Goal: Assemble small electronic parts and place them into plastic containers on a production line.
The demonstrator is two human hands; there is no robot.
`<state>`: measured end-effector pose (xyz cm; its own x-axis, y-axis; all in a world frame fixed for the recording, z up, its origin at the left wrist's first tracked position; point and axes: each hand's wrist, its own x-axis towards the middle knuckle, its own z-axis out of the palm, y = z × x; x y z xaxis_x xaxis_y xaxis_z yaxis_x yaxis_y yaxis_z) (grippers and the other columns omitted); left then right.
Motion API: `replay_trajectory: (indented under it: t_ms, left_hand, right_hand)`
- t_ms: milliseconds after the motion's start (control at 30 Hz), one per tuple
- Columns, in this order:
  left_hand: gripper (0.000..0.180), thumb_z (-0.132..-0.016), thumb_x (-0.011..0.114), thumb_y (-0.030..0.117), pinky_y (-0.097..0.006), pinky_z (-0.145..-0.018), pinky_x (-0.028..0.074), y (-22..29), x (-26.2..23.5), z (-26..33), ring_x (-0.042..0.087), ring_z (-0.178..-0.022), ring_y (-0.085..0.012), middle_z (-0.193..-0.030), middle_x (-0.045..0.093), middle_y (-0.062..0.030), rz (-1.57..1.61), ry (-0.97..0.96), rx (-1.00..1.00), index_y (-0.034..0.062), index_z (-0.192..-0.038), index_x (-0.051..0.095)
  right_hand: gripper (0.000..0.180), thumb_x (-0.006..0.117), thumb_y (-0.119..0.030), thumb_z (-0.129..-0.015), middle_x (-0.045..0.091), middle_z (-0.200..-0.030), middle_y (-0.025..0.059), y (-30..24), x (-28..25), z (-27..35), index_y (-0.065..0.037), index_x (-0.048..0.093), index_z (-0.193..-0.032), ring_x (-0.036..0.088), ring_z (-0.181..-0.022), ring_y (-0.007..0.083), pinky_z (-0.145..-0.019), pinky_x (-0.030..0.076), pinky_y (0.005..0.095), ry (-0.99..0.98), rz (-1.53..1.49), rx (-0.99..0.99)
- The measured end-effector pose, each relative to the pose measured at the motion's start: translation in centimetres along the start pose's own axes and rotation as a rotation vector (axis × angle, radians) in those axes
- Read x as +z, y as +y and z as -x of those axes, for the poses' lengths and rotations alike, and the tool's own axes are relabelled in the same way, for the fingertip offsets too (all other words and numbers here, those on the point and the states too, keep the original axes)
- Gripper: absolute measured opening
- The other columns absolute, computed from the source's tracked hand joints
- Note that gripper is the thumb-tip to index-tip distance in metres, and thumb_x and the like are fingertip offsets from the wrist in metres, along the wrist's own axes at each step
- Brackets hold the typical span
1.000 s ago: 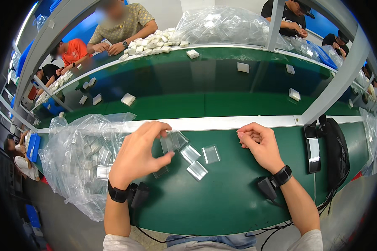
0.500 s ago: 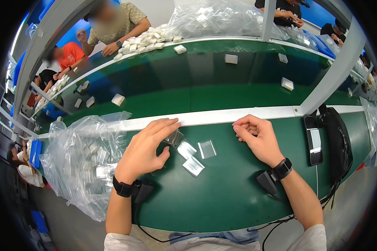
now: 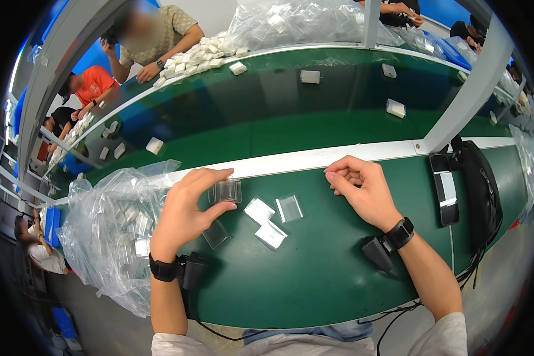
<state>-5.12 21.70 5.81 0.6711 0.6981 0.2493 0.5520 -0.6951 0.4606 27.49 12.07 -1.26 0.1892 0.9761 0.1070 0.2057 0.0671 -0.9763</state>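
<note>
Left grip [image 3: 184, 210] around a clear case [image 3: 226, 191] (hold uncertain), now apart from silvery pair [image 3: 259, 211]

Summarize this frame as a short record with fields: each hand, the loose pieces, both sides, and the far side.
Left hand: left hand curved around a clear case; grip cannot be told
Right hand: right hand loosely curled over the green table; nothing held visible
Loose: three clear pieces between the hands
Left side: plastic bag of clear pieces
Right side: black pouch
Far side: white blocks
</note>
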Motion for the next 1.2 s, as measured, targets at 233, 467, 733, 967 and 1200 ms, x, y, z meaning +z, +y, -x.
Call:
replay_trajectory:
  t_ms: [233, 467, 733, 967, 1200]
  left_hand:
    - [0.056, -0.072, 0.092, 0.006, -0.041, -0.099, 0.056, 2.1, 1.3, -0.3, 0.071, -0.110, -0.0318, -0.119, 0.078, -0.0110, 0.180, -0.079, 0.166, 0.0060, -0.126, 0.078]
    - [0.055, -0.073, 0.090, 0.003, -0.041, -0.100, 0.056, 2.3, 1.7, -0.3, 0.071, -0.114, -0.0319, -0.123, 0.077, -0.0102, 0.182, -0.170, 0.122, 0.0065, -0.126, 0.077]
    - [0.053, -0.074, 0.089, 0.003, -0.040, -0.098, 0.057, 2.3, 2.0, -0.1, 0.073, -0.112, -0.0345, -0.121, 0.077, -0.0128, 0.225, -0.195, 0.030, 0.0045, -0.125, 0.075]
    - [0.059, -0.072, 0.090, 0.004, -0.041, -0.099, 0.056, 2.8, 1.8, -0.2, 0.071, -0.113, -0.0354, -0.121, 0.076, -0.0136, 0.121, -0.193, 0.016, 0.0050, -0.129, 0.072]
    - [0.069, -0.073, 0.089, 0.004, -0.042, -0.100, 0.057, 2.7, 2.2, -0.3, 0.071, -0.114, -0.0362, -0.124, 0.076, -0.0142, 0.135, -0.258, 0.026, 0.0074, -0.138, 0.070]
  right_hand:
    - [0.018, 0.071, -0.013, -0.101, 0.073, -0.081, 0.0045, -0.2, -0.1, -0.1, 0.004, 0.074, -0.102, 0.066, -0.067, 0.0088, -0.065, 0.054, 0.0257, -0.013, 0.039, -0.001]
    - [0.017, 0.071, -0.013, -0.101, 0.072, -0.079, 0.0038, -0.2, -0.1, -0.1, 0.004, 0.074, -0.102, 0.065, -0.067, 0.0083, -0.064, 0.052, 0.0250, -0.015, 0.061, 0.005]
    - [0.016, 0.071, -0.011, -0.100, 0.071, -0.077, 0.0033, -0.1, -0.2, -0.1, 0.004, 0.074, -0.101, 0.059, -0.063, 0.0066, -0.062, 0.049, 0.0256, -0.006, 0.060, -0.007]
    - [0.015, 0.070, -0.010, -0.100, 0.072, -0.078, 0.0031, 0.2, -0.1, -0.2, 0.004, 0.074, -0.100, 0.059, -0.063, 0.0061, -0.062, 0.049, 0.0255, -0.006, 0.039, -0.020]
    - [0.015, 0.070, -0.010, -0.100, 0.071, -0.077, 0.0027, -0.1, -0.2, -0.1, 0.004, 0.074, -0.099, 0.058, -0.063, 0.0058, -0.062, 0.049, 0.0254, 0.002, 0.051, -0.004]
